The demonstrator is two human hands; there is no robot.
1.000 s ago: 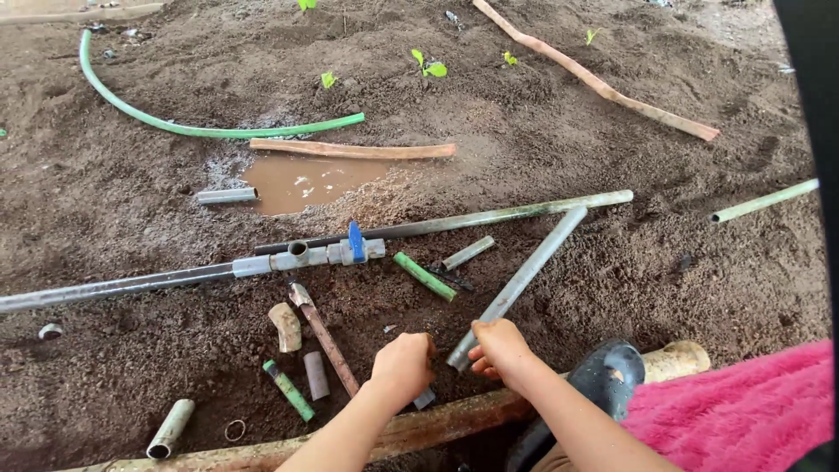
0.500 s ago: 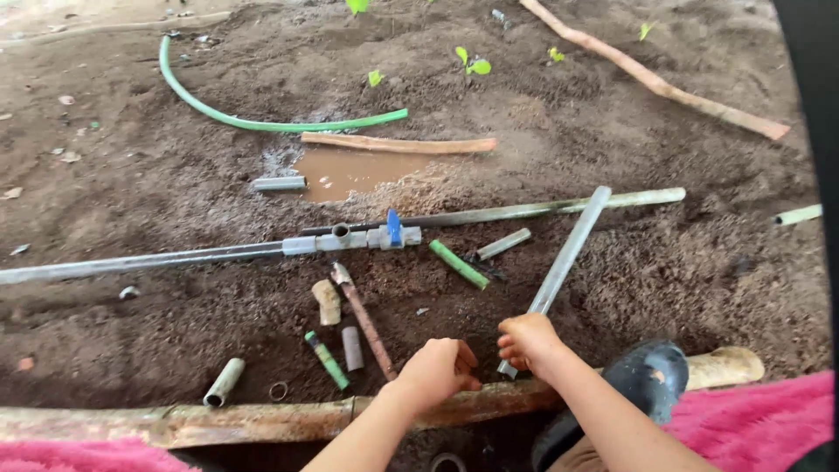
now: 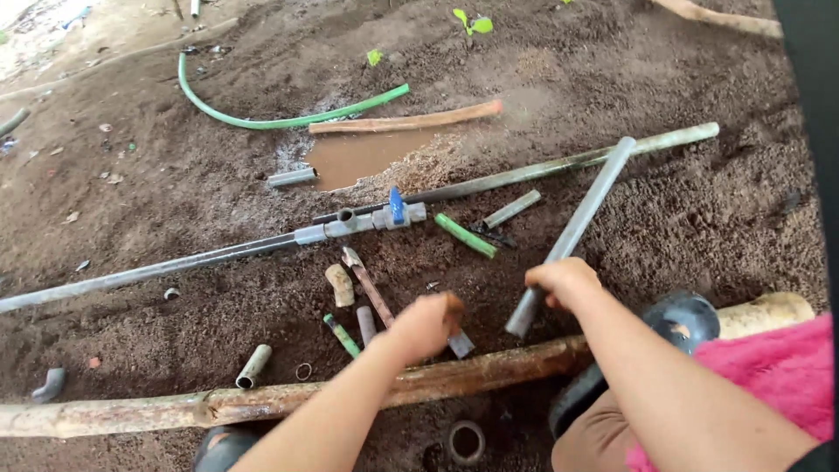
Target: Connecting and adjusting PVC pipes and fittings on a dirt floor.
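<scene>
My right hand point(image 3: 564, 281) is closed around a long grey pipe point(image 3: 581, 218) close to its near end, which sticks out below the fist. The pipe slants up and away to the right across the dark soil. My left hand point(image 3: 428, 323) is a closed fist just over the soil. A short grey pipe piece point(image 3: 461, 343) shows at its edge, and I cannot tell whether the fist grips it. Beside that hand lie a rusty tool point(image 3: 367, 284), a small grey tube point(image 3: 365, 323) and a green pipe stub point(image 3: 343, 336).
A long pipeline with a blue-handled valve point(image 3: 396, 206) crosses the soil. A muddy puddle point(image 3: 363, 156), a green hose point(image 3: 262, 118) and a brown pipe point(image 3: 406, 118) lie beyond. A rusty pipe point(image 3: 262, 400) runs along the near edge. Pink cloth point(image 3: 769, 376) and a dark shoe point(image 3: 682, 319) are at right.
My right hand has closed on the grey pipe's near end, and the pipe now points more steeply away. My left hand stayed by the small pieces. The view shifted left.
</scene>
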